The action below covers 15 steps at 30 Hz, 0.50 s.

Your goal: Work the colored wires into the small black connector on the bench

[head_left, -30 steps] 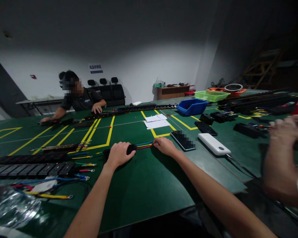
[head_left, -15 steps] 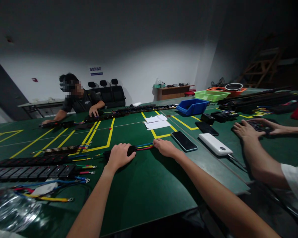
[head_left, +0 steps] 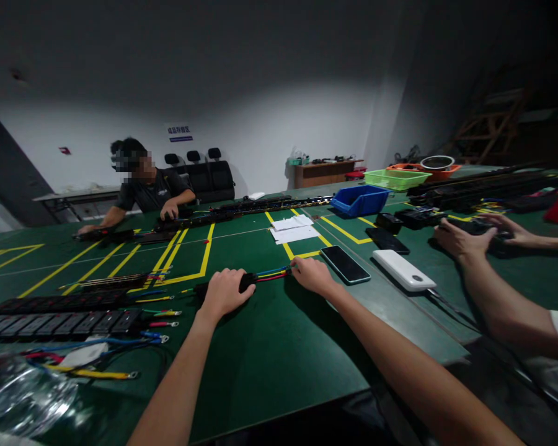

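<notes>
My left hand [head_left: 225, 292] is closed over a black housing [head_left: 247, 283] on the green table; the palm and fingers hide most of it. Blue, yellow and red wires [head_left: 270, 274] run out of its right end. My right hand [head_left: 312, 275] pinches these wires near their far ends, where small terminals show beside the fingertips. On the left of my left hand lie black socket-like strips [head_left: 69, 323] with coloured wires ending in ring terminals [head_left: 173, 324].
Right of my right hand lie a phone [head_left: 345, 264] and a white power bank [head_left: 402, 270] with a cable. Another person's hands [head_left: 465, 238] hold a dark device at the right. A blue bin [head_left: 360, 199] and papers [head_left: 294, 229] lie farther back. A co-worker [head_left: 151, 189] sits across the table.
My right hand has shifted slightly right along the wires, and the terminals now show. My left hand stays in place. The person at the right has lifted and turned the dark device.
</notes>
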Motion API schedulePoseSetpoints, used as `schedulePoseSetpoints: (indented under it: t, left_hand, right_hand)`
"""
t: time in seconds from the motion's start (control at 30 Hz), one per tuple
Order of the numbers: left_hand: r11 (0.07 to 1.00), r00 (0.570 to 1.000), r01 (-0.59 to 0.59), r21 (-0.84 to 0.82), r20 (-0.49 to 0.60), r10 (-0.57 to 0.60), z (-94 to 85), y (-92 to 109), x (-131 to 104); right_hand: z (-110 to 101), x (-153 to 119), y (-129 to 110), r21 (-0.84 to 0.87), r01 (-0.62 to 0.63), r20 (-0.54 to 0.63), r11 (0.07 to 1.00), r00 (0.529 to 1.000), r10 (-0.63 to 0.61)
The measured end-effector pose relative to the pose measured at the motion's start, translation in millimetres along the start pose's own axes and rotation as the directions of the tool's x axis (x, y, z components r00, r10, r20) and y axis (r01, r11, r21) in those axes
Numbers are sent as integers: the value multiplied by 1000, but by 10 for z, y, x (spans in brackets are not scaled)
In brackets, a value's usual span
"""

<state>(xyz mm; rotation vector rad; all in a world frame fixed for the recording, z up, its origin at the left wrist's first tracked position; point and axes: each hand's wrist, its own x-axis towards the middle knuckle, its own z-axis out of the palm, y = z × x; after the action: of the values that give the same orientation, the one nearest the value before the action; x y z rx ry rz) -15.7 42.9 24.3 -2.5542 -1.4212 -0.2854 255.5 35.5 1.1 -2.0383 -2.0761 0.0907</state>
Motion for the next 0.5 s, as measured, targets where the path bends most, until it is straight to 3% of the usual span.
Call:
schedulePoseSetpoints:
  t: [0.27,0.5]
  left_hand:
    - [999,1000,12,-33,28,-11,-34,21,3]
    - [1000,1000,6,-23,26,-5,-29,17,4]
  right_hand:
    - [-7,5,-16,21,14,49,1000,999,-15]
    - [-34,1,2,44,39,23,998,999,-40]
